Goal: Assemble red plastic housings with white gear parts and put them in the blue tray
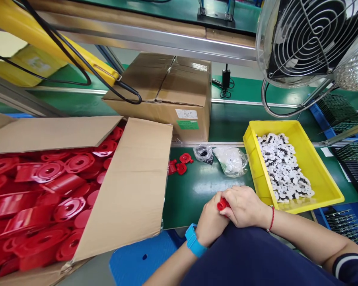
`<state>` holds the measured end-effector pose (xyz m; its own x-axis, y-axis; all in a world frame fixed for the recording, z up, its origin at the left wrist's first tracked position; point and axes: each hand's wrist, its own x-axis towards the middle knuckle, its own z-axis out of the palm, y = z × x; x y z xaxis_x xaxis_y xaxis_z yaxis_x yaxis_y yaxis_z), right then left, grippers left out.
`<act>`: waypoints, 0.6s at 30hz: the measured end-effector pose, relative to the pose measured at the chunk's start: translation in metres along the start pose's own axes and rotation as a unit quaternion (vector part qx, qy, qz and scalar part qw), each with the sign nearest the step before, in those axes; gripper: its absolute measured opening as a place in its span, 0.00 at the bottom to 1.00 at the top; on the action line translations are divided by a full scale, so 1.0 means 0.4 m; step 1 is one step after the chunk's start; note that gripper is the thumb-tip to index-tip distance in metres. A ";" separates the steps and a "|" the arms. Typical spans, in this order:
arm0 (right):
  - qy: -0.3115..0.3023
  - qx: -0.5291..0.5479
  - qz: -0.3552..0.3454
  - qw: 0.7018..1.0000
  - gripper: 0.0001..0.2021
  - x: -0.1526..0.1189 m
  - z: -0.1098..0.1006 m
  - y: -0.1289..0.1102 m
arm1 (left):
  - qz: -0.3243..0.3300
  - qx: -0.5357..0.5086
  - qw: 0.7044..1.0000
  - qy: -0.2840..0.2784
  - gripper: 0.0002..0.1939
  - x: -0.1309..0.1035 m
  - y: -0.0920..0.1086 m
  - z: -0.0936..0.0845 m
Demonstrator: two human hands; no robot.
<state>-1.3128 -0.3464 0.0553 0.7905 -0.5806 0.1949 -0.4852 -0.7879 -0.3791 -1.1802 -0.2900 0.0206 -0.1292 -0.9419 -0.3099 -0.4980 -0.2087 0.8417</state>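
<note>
Close to my body, a small red part (222, 204) with a round hollow end shows between my two hands. My left hand (213, 218), below a blue wristband, is closed around its left side. My right hand (243, 206), with a red string bracelet at the wrist, has its fingers wrapped over the part from the right. The hands touch each other, and most of the part is hidden by the fingers. Ahead of them on the green table (193, 194) lie a few loose red pieces (181, 169) and a plastic bag of white pieces (232, 161).
An open carton (131, 190) full of red parts (67, 184) stands at the left. A yellow bin (322, 182) holds white discs (282, 167) at the right. Behind are a closed cardboard box (191, 97) and, upper right, a fan (307, 39) hanging low.
</note>
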 end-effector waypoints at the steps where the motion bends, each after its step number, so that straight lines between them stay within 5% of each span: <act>1: -0.015 -0.005 0.005 1.000 0.17 0.004 0.000 0.001 | 0.003 -0.013 1.000 0.007 0.04 0.002 -0.004 0.003; 6: -0.081 0.047 0.060 0.994 0.21 0.041 -0.030 0.027 | 0.002 -0.073 0.997 0.020 0.07 0.014 0.034 -0.023; 10: 0.013 0.258 0.055 0.964 0.23 0.067 -0.082 0.042 | 0.003 -0.147 0.988 0.039 0.14 0.006 0.099 -0.074; 18: 0.099 0.300 -0.028 0.948 0.18 0.067 -0.140 -0.002 | 0.213 -0.180 0.955 0.098 0.17 -0.013 0.118 -0.114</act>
<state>-1.3122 -0.3727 0.1113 0.6945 -0.6155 0.3726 -0.0980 -0.5940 -0.7985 -1.1638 -0.3070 0.0820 -0.0745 -0.9852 0.1543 -0.1047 0.1616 0.9813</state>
